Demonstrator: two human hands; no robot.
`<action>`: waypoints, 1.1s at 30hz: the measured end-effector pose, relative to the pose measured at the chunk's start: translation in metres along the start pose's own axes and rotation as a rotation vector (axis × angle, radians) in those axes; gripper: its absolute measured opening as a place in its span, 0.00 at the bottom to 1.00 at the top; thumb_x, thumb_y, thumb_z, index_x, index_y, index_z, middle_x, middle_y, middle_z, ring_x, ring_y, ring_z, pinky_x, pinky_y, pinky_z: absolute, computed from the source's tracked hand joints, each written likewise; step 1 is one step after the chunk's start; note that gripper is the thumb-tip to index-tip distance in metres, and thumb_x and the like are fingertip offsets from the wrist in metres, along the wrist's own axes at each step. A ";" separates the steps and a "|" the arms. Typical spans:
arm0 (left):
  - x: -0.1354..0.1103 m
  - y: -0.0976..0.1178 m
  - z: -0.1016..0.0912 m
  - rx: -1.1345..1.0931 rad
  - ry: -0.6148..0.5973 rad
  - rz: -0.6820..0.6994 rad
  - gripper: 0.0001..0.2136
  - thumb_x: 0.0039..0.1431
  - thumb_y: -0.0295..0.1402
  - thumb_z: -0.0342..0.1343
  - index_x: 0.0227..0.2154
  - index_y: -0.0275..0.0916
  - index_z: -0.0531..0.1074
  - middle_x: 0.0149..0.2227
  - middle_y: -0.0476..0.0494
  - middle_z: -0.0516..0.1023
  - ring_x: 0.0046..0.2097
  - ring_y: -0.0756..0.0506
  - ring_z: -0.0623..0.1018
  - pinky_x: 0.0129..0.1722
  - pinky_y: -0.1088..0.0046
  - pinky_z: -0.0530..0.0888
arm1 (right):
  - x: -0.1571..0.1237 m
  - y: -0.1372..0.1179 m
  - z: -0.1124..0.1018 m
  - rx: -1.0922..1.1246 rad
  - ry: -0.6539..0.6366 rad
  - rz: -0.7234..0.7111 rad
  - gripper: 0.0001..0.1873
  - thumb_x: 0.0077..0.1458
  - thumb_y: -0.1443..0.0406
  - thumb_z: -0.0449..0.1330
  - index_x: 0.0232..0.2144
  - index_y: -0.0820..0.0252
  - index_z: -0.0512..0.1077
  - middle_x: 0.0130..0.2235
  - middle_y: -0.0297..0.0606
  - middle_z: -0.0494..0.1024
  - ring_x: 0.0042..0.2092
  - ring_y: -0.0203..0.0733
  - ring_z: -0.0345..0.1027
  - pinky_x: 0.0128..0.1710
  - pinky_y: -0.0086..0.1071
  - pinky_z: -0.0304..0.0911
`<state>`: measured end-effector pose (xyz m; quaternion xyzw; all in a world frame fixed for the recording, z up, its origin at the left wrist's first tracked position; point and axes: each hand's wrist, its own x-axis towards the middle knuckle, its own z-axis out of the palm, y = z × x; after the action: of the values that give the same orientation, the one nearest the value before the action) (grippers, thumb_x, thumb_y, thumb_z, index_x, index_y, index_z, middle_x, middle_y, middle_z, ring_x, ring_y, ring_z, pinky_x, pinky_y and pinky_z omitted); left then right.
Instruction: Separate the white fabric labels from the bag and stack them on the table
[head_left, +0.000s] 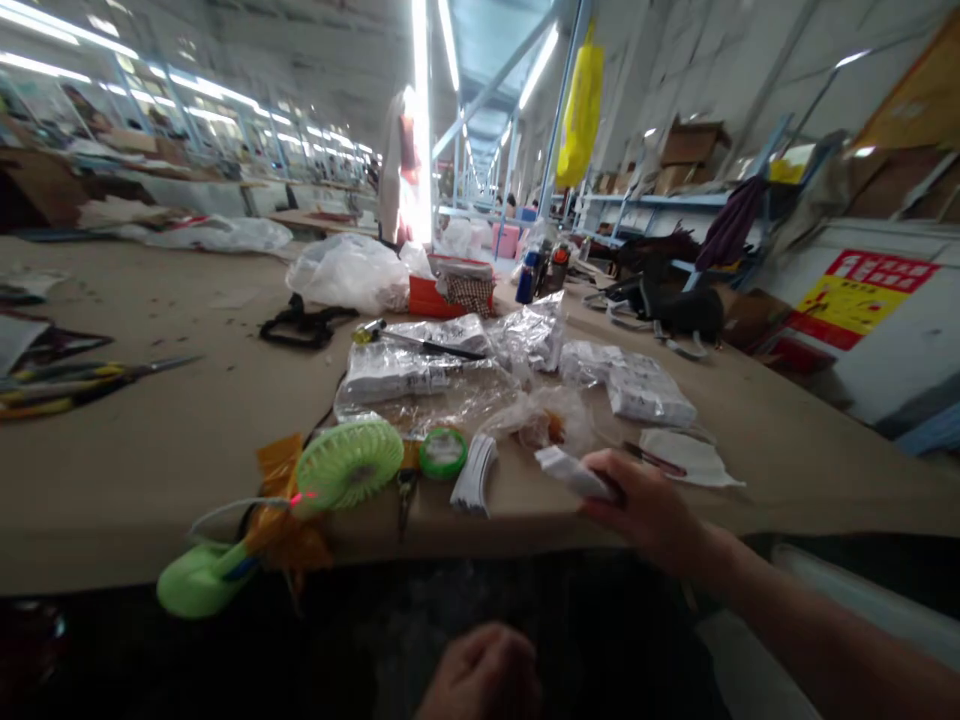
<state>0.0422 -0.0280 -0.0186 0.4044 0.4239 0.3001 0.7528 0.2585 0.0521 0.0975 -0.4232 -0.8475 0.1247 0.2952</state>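
Note:
My right hand [645, 505] rests at the near edge of the brown table [150, 450], its fingers closed on a small stack of white labels [574, 472]. My left hand [484, 675] hangs low below the table edge over dark cloth, curled into a loose fist; nothing shows in it. Another stack of white labels [476, 475] stands on edge just left of my right hand. A crumpled clear bag [544, 420] with something orange inside lies just behind the held labels.
A green hand-held fan [330, 475] leans over the table edge by a green tape roll [442, 452]. Clear plastic packets [420, 375] and white packets [645, 390] lie mid-table. Scissors [82, 380] lie at left, an orange box [442, 290] behind, a black bag [675, 300] at right.

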 end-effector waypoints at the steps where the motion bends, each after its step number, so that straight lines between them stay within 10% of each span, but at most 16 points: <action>1: 0.000 0.003 0.004 -0.085 -0.030 -0.027 0.24 0.56 0.54 0.40 0.36 0.38 0.70 0.28 0.44 0.74 0.29 0.47 0.74 0.25 0.72 0.72 | -0.010 -0.008 0.002 -0.123 -0.013 -0.169 0.06 0.54 0.66 0.57 0.36 0.61 0.66 0.32 0.36 0.74 0.33 0.36 0.67 0.35 0.31 0.62; 5: -0.002 0.033 0.016 -0.584 -0.362 -0.148 0.30 0.55 0.56 0.38 0.41 0.34 0.68 0.35 0.37 0.75 0.34 0.43 0.77 0.27 0.68 0.74 | -0.031 -0.025 0.001 -0.355 -0.077 -0.623 0.07 0.55 0.72 0.54 0.38 0.61 0.65 0.41 0.41 0.75 0.43 0.40 0.67 0.45 0.39 0.61; 11: -0.008 0.047 0.026 -0.621 -0.607 -0.286 0.32 0.55 0.56 0.36 0.43 0.29 0.67 0.33 0.32 0.76 0.32 0.42 0.78 0.28 0.69 0.75 | -0.037 -0.019 0.003 -0.415 -0.067 -0.718 0.06 0.55 0.69 0.56 0.37 0.58 0.67 0.42 0.40 0.75 0.46 0.40 0.67 0.45 0.39 0.63; 25: -0.011 0.038 0.030 -0.541 -0.467 -0.251 0.12 0.59 0.39 0.47 0.35 0.34 0.66 0.27 0.44 0.73 0.26 0.47 0.77 0.23 0.75 0.73 | -0.050 -0.001 0.024 -0.284 -0.147 -0.651 0.11 0.54 0.71 0.57 0.40 0.55 0.68 0.46 0.39 0.74 0.50 0.42 0.64 0.51 0.42 0.60; 33: -0.018 0.034 0.029 -0.282 -0.254 -0.166 0.13 0.57 0.42 0.49 0.35 0.35 0.65 0.23 0.49 0.69 0.23 0.53 0.72 0.20 0.79 0.70 | -0.058 0.028 0.006 -0.169 0.061 -0.276 0.38 0.48 0.61 0.63 0.58 0.57 0.51 0.53 0.49 0.64 0.56 0.52 0.57 0.53 0.49 0.58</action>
<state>0.0554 -0.0358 0.0271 0.2933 0.3113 0.2398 0.8716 0.2998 0.0236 0.0567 -0.3299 -0.8957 -0.0016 0.2983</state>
